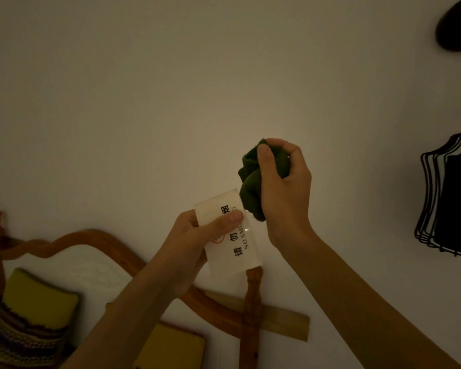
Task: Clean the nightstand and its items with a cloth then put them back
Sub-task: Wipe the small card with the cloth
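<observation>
Holding the sign [230, 233] up in front of the wall [144, 102], L hand [194, 241] wrapped round its lower-left side, thumb pressed across the printed face, fingers prob behind (can't see them). R hand [282, 187] clenched round a bunched green cloth [250, 179], thumb on top, wad sticking out toward the sign.

Key bit: cloth sits just up and to the right of the sign, lower tip touching or v. close to the top right corner, hard to call in this light. Sign's long axis runs from upper left down to lower right-ish, text reading sideways along it. So looks like the wipe needs to travel down along that axis, R hand doing the moving, L just bracing. L thumb covers part of the face, so prob needs a regrip to reach that patch.

Nightstand itself not in view. Below: wooden headboard [96, 241] w/ a post [253, 302], yellow pillows [37, 296] lower left. Black wire lamp [447, 206] at far right.

Guess on progress: mid item-cleaning, sign not yet put back. Acrylic looks slick, easy to slip if thumb loosens.
</observation>
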Motion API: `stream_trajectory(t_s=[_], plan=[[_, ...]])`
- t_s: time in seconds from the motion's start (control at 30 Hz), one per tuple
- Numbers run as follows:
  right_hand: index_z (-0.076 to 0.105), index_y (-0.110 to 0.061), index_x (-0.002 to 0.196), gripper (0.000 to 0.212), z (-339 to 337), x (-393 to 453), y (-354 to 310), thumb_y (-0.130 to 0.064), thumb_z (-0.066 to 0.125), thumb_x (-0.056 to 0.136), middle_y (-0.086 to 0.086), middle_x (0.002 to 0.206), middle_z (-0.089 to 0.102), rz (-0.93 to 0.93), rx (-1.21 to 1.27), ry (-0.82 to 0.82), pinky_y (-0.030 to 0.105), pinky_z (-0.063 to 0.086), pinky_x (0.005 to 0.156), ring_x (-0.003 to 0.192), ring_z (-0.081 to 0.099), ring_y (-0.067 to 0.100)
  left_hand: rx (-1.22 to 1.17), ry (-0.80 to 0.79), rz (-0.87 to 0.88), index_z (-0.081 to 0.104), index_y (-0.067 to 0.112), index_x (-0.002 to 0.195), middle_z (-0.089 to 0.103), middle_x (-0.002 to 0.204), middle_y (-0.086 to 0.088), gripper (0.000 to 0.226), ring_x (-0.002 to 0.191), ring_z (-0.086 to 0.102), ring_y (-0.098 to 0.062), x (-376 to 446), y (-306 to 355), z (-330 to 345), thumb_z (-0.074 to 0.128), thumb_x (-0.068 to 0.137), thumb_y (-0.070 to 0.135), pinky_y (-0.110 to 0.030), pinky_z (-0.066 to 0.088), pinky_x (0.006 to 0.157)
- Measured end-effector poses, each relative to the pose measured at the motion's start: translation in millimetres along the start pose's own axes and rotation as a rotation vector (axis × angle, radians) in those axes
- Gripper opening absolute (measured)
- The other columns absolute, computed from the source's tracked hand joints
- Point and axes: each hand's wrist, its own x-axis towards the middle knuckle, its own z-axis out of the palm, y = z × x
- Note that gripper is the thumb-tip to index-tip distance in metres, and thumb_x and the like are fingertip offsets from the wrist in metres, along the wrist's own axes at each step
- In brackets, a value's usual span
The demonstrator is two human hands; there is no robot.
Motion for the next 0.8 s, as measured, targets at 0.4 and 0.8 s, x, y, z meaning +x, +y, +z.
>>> stream_trajectory(t_s=[0.4,0.8], plan=[[0.059,-0.019,0.110,0.009,9,-10,-6,-0.020,0.053,0.103,-0.006,0.101,0.065,-0.363,-0.415,-0.342,0.017,0.054,0.080,0.093,0.064,0.005,0.015,0.141,0.063,0.078,0.025,0.073,0.077,0.080,-0.010,0.032,0.066,0.074,-0.022,13,3,-15,0.069,0.068,0.056,-0.024,0.056,0.054],[0.052,-0.040,0.102,0.008,5,-41,24,-0.034,0.053,0.097,-0.021,0.097,0.061,-0.233,-0.289,-0.379,0.016,0.056,0.069,0.095,0.066,-0.001,-0.270,0.565,-0.036,0.068,0.020,0.094,0.075,0.079,-0.003,0.033,0.079,0.072,-0.025,29,-13,-31,0.073,0.080,0.050,-0.041,0.061,0.074]])
